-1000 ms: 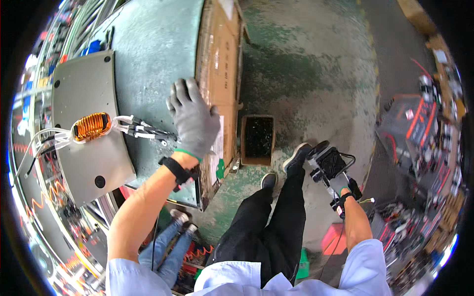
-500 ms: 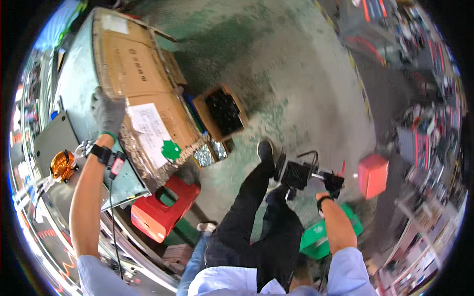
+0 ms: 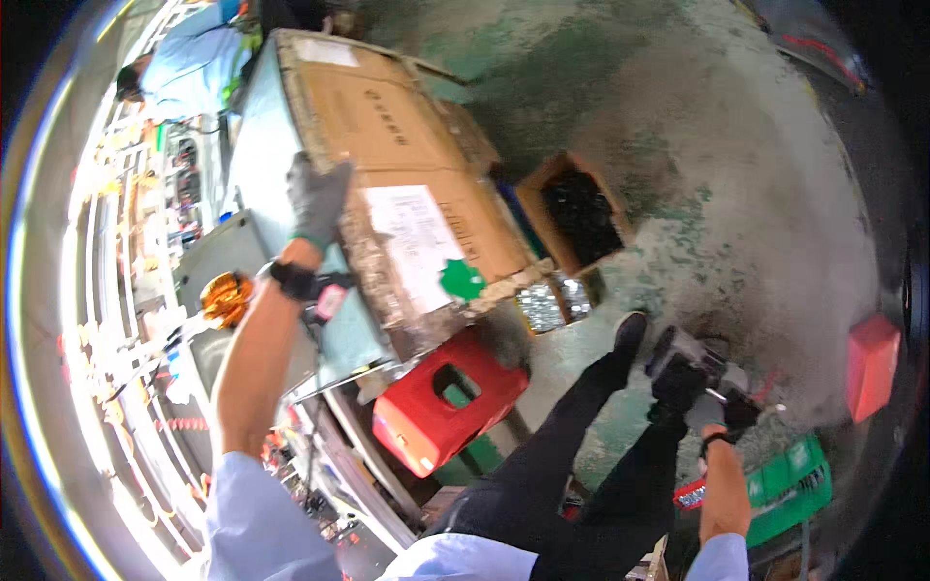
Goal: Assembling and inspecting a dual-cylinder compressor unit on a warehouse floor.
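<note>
Left hand (image 3: 316,198) now flat on cardboard box (image 3: 387,126), right hand's (image 3: 699,402) grip on dark tool (image 3: 678,366), fingers blurred

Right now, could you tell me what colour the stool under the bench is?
Red; the stool shows best in the head view.

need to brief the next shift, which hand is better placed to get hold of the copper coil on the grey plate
Left. The gloved left hand rests on the cardboard box just beside the copper coil. The right hand hangs low by the leg, already gripping a black tool.
</note>
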Tool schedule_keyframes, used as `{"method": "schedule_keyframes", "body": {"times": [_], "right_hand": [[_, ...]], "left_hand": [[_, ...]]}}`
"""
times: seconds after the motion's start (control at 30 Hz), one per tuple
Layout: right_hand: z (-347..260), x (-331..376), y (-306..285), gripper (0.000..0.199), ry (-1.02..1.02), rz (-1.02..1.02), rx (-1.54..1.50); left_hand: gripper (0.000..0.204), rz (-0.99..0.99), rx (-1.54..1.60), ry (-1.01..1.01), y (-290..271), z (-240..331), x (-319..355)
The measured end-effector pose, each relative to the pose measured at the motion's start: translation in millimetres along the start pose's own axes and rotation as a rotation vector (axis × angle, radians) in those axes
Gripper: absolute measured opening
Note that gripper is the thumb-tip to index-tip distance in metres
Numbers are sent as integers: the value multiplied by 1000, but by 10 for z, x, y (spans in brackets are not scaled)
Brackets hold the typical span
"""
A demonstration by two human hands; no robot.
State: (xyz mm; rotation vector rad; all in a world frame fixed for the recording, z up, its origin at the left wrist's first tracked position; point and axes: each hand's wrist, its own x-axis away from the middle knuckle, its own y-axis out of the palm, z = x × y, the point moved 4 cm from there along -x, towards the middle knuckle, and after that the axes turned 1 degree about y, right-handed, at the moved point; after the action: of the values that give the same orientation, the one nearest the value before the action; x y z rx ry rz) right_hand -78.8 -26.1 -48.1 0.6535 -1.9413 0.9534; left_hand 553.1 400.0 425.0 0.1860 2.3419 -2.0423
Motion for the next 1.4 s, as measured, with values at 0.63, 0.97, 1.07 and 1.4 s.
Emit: {"method": "schedule_keyframes", "body": {"times": [0.63,0.97,1.07,1.4], "right_hand": [[141,-687,660,30,44,28,82],[363,-781,290,31,37,-8,67],[380,-751,222,31,46,-13,75],[-9,-811,-109,32,19,-55,153]], "left_hand": [[57,-142,364,3,170,184,249],[58,-138,303,18,144,-5,195],[55,-160,349,-4,149,39,217],[60,-98,351,5,140,282,376]]}}
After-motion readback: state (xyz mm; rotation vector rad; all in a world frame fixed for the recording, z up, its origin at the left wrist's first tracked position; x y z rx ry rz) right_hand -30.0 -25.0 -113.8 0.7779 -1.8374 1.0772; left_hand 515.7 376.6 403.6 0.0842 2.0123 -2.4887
